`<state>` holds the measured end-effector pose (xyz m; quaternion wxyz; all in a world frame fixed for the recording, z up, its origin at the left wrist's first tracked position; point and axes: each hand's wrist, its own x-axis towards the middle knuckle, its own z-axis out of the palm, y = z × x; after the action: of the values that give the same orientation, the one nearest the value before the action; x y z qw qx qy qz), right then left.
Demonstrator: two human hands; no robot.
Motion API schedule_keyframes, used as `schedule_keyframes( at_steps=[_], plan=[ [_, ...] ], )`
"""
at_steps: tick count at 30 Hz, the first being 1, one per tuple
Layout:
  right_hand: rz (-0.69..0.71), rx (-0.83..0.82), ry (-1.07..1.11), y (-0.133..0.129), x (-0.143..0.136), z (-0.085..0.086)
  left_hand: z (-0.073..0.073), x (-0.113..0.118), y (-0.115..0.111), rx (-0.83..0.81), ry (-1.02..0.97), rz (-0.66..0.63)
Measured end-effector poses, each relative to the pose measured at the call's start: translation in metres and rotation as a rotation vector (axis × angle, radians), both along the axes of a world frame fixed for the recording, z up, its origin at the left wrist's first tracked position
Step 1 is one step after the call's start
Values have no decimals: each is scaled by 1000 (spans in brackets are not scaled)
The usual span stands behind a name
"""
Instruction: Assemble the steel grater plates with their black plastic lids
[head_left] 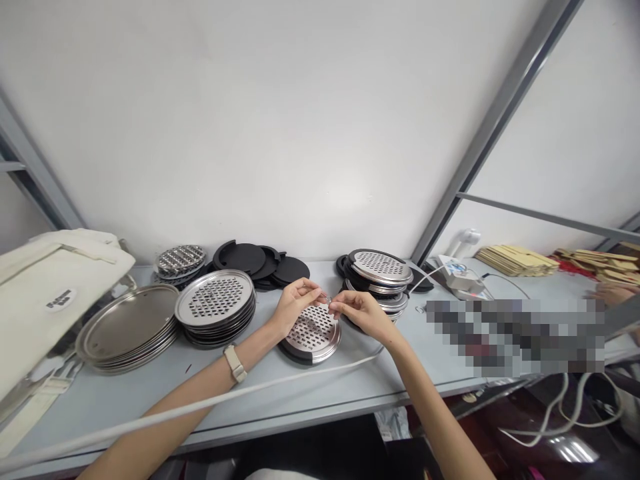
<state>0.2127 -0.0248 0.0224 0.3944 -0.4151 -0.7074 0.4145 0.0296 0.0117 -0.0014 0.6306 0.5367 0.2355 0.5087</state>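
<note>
Stretched across the table's (345, 387) front edge, pinching a bit (329, 301) (too tiny to identify) between left hand (296, 304) and right hand (364, 312), above a grater (313, 333).

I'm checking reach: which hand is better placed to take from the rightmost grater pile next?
Probably the right hand: it's nearer that grater pile than the left hand, though both seem occupied, pinching.

"What does the grater (315, 331) look like?"

"Round and silvery, with rows of slots and a black strip along part of its edge. It lies slotted side up on the tabletop (200, 363)."

"And the small piece (328, 300)?"

"Pinched above it between left hand (297, 303) and right hand (363, 312), too tiny to identify."
</note>
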Motion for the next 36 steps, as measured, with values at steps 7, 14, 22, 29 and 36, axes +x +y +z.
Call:
schedule_keyframes(
  at_steps=[7, 14, 22, 29, 36],
  plan=[
    [28, -91, 65, 3, 2, -6, -1, 2, -1, 31, 45, 10],
    [51, -48, 38, -5, 6, 5, 0, 2, -1, 27, 40, 7],
    [24, 1, 28, 0, 10, 5, 3, 2, -3, 49, 60, 20],
    [-10, -72, 9, 5, 10, -7, 11, 3, -12, 131, 117, 31],
    [-6, -19, 52, -2, 6, 6, 6, 3, -6, 84, 96, 71]
  ],
)
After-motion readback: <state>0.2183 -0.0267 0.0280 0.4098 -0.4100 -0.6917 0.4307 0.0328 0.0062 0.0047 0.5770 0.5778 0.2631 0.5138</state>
